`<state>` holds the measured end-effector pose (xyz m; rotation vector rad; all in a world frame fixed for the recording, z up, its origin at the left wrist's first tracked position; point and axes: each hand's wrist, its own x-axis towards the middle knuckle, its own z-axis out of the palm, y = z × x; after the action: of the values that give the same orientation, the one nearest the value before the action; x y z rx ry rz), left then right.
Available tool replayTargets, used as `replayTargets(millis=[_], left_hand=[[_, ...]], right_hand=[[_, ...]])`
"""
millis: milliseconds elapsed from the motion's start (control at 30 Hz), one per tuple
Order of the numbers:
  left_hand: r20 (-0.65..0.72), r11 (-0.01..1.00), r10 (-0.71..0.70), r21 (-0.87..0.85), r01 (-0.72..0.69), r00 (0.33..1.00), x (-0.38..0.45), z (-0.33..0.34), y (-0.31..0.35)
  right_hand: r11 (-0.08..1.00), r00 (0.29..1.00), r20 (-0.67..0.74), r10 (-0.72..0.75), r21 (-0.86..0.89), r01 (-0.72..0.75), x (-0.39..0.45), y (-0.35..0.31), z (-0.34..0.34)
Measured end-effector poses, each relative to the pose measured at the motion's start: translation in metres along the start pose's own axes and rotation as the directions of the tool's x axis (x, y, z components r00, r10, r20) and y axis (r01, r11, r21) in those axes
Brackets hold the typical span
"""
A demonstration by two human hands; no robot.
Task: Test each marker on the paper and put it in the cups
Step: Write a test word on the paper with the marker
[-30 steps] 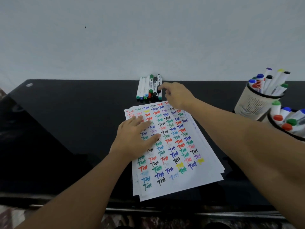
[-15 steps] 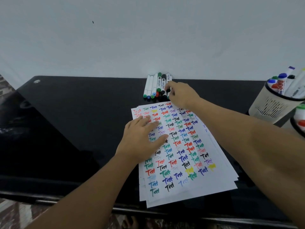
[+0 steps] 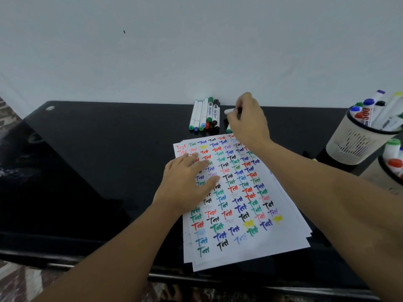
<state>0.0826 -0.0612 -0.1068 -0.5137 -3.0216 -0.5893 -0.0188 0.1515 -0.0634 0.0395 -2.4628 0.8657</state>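
Pinching marker (image 3: pixel 229 111), right hand (image 3: pixel 248 120); paper (image 3: pixel 250 245) rows read "Test".

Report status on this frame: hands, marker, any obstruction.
Left hand flat on the paper. Right hand pinches a marker lifted beside the marker row. Cups far right, path unobstructed.

Left of the right hand (image 3: pixel 248 120) a row of markers (image 3: pixel 205 114) lies against the wall, with a narrow gap of bare worktop (image 3: pixel 98 160) between. Right of that hand the dark surface runs open as far as two marker-filled cups (image 3: pixel 357 147). Toward the person, the left hand (image 3: pixel 187 184) lies flat on the paper (image 3: pixel 250 253); left of it is bare worktop.
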Motion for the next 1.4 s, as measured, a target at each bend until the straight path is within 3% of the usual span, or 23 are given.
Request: replayTargets(millis=[100,200,333,500,600,733,833,933,1400], left_hand=[[-0.009,1.0,-0.005,-0.004,0.005,1.0,0.001,-0.001,0.001],[-0.054,0.999,-0.01,-0.046,0.008,0.998,-0.001,-0.002,0.005],[-0.117,0.995,-0.036,-0.1,0.024,0.993,-0.004,-0.004,0.009],[-0.127,0.993,-0.055,-0.108,0.041,0.99,-0.005,-0.004,0.009],[-0.141,0.994,-0.051,-0.099,0.037,0.989,-0.005,-0.003,0.009],[-0.126,0.994,-0.066,-0.089,0.055,0.99,-0.003,-0.001,0.007],[-0.135,0.995,-0.062,-0.088,0.051,0.989,-0.002,0.0,0.007],[-0.152,0.995,-0.047,-0.092,0.033,0.987,-0.003,0.001,0.007],[-0.201,0.995,0.047,-0.08,-0.064,0.979,-0.004,0.005,0.002]], right_hand=[[0.959,0.995,-0.088,0.047,0.284,-0.02,-0.02,-0.006,-0.017],[0.938,0.994,-0.112,0.016,0.346,0.024,-0.044,-0.01,-0.032],[0.956,0.987,-0.086,-0.139,0.25,0.157,-0.068,-0.013,-0.045],[0.938,0.936,0.066,-0.345,0.04,0.343,-0.084,-0.016,-0.056],[0.957,0.927,0.24,-0.288,0.028,0.29,-0.084,-0.024,-0.067],[0.932,0.876,0.36,-0.322,-0.045,0.361,-0.078,-0.023,-0.065],[0.975,0.839,0.52,-0.162,-0.048,0.218,-0.076,-0.024,-0.062],[0.991,0.746,0.666,-0.004,-0.099,0.094,-0.079,-0.02,-0.059],[0.806,0.765,0.635,-0.112,-0.392,0.444,-0.087,-0.018,-0.048]])
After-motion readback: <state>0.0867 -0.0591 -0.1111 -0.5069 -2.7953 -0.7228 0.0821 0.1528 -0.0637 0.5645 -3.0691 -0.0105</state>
